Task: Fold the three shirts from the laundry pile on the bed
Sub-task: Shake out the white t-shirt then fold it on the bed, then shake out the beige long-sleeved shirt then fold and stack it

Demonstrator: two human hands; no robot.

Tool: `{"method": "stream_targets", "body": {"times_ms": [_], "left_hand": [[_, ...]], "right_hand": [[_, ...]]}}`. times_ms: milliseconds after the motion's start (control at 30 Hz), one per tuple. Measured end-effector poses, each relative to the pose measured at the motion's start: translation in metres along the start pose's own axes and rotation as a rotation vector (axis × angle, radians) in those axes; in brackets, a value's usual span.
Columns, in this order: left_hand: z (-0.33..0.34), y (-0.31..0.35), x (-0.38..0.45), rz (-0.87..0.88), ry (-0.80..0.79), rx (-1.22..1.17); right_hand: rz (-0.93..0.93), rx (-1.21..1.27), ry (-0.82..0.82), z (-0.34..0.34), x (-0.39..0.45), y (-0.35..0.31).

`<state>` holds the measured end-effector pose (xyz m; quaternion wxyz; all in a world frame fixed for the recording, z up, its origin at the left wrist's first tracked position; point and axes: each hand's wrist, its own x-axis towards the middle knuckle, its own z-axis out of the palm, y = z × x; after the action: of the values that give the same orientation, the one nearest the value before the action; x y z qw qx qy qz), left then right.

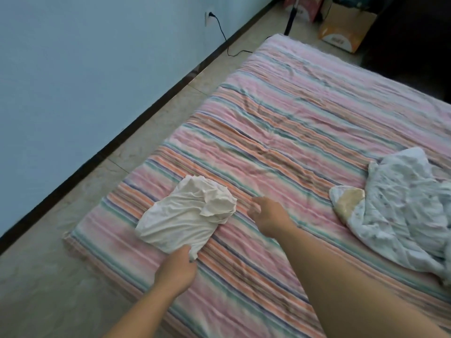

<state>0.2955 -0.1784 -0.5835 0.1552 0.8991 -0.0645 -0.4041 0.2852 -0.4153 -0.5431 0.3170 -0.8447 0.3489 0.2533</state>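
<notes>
a: position of the folded item?

b: white shirt (pixel 188 215), folded into a rumpled bundle, lies at 8 o'clock on the striped bed (pixel 280 132), close to its left edge and near corner.

a: hands?

b: left hand (pixel 177 268) pinches the bundle's near corner. right hand (pixel 267 217) hovers just beside the bundle at 3 o'clock of it, fingers loosely curled, holding nothing.

a: other laundry?

b: pale printed garment (pixel 402 206), crumpled, at 3 o'clock by the right edge, well apart.

a: free room?

b: bare bedding from centre to 12 o'clock; tiled floor (pixel 48 289) along the left edge.
</notes>
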Motion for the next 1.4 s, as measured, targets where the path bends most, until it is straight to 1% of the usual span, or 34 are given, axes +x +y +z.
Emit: {"method": "stream_targets", "body": {"times_ms": [100,133,200,300,400,500,633,767,933,1067,1200,1300,1400], "left_hand": [[0.004,0.041,-0.016,0.179,0.077,0.402],[0.01,0.056,-0.024,0.241,0.071,0.476],[0.024,0.086,-0.039,0.349,0.006,0.546],[0.042,0.128,-0.055,0.434,-0.063,0.56],[0.061,0.165,-0.069,0.461,-0.095,0.555],[0.092,0.196,-0.091,0.471,-0.144,0.565],[0.141,0.224,-0.125,0.506,-0.169,0.607],[0.186,0.256,-0.156,0.54,-0.238,0.661],[0.239,0.297,-0.195,0.613,-0.285,0.705],[0.278,0.319,-0.217,0.65,-0.32,0.759],[0.317,0.329,-0.233,0.706,-0.354,0.803],[0.341,0.333,-0.235,0.706,-0.394,0.856],[0.36,0.342,-0.235,0.702,-0.392,0.863]], "right_hand": [[0.023,0.021,0.015,-0.008,-0.023,0.027],[0.032,0.012,0.011,-0.012,-0.033,0.04],[0.041,-0.01,-0.006,-0.02,-0.054,0.069],[0.051,-0.071,-0.033,-0.041,-0.087,0.118],[0.106,-0.083,-0.052,-0.059,-0.121,0.172],[0.148,-0.077,-0.024,-0.07,-0.155,0.233],[0.225,-0.012,0.002,-0.074,-0.202,0.307],[0.306,0.086,0.036,-0.075,-0.247,0.376],[0.368,0.157,0.096,-0.074,-0.291,0.452],[0.366,0.199,0.138,-0.075,-0.317,0.5],[0.443,0.26,0.168,-0.06,-0.341,0.551],[0.49,0.27,0.159,-0.042,-0.355,0.587],[0.538,0.288,0.163,-0.025,-0.363,0.614]]}}
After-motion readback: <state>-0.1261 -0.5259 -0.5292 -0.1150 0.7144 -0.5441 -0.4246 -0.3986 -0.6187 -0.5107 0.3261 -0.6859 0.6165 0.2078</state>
